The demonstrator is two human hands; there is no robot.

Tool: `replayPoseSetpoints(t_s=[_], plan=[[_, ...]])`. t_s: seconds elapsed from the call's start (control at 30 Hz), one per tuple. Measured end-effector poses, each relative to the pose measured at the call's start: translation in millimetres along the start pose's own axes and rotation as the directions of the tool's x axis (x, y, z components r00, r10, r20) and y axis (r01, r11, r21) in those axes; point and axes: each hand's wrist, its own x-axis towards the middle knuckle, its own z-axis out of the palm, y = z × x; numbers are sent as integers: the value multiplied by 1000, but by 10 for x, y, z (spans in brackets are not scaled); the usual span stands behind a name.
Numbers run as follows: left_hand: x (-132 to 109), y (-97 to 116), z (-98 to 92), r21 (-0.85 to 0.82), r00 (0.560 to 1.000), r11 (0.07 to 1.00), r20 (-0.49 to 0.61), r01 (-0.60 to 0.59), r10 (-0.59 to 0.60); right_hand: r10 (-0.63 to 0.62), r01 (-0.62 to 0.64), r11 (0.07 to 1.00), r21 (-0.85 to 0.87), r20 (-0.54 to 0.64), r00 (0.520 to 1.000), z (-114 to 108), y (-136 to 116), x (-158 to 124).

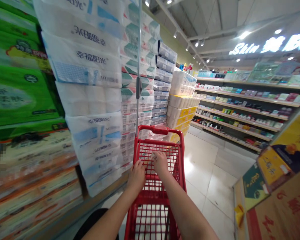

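A red shopping cart (182,150) with mesh baskets stands in front of me, its upper basket between my arms. My left hand (137,176) is at the left side of the upper basket, its fingers closed over the rim. My right hand (161,163) reaches over the middle of that basket with bent fingers. Something small and pale (153,155) shows at its fingertips, too blurred to name. The lower red basket (152,218) sits nearer to me, beneath my forearms.
Tall stacks of toilet paper packs (90,96) and green tissue packs (20,90) line the left side. A thin metal pole (139,50) rises beside the cart. Shelves of small boxes (240,110) stand back right; cartons (285,196) crowd the near right, with tiled floor (205,176) between.
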Motion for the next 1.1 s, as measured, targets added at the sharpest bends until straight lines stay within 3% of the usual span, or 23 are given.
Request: replayPoseSetpoints(t_s=[0.1,0.23,0.37,0.4,0.47,0.57,0.7,0.83,0.97,1.1], plan=[[0,13,-21,-5,999,1000,25,22,-22,-172,163,982,93,103,980,101,-68,88],[3,21,-46,-10,1000,1000,25,8,-8,-17,16,997,74,5,1000,208,-176,156],[8,9,-44,-26,998,999,54,38,-36,-200,183,976,119,157,967,239,-216,171],[5,6,-44,-26,998,999,50,29,-28,-179,159,978,132,153,972,222,-191,165],[-8,4,-47,-21,1000,1000,23,-3,3,-19,7,989,148,80,997,149,-93,131],[-28,13,-65,-32,1000,999,-6,-20,20,208,-207,969,136,1,978,-33,100,2],[-22,23,-63,-55,1000,998,-14,-13,13,322,-328,939,-101,-68,944,-239,272,-247],[24,14,-2,-48,1000,999,-19,-21,20,272,-291,917,-273,-104,957,-244,347,-407],[47,7,59,-26,999,999,-31,-24,23,143,-152,961,-231,-54,988,-206,406,-473],[8,75,19,8,998,1000,-68,-8,8,144,-147,968,-203,-28,989,-246,433,-497]])
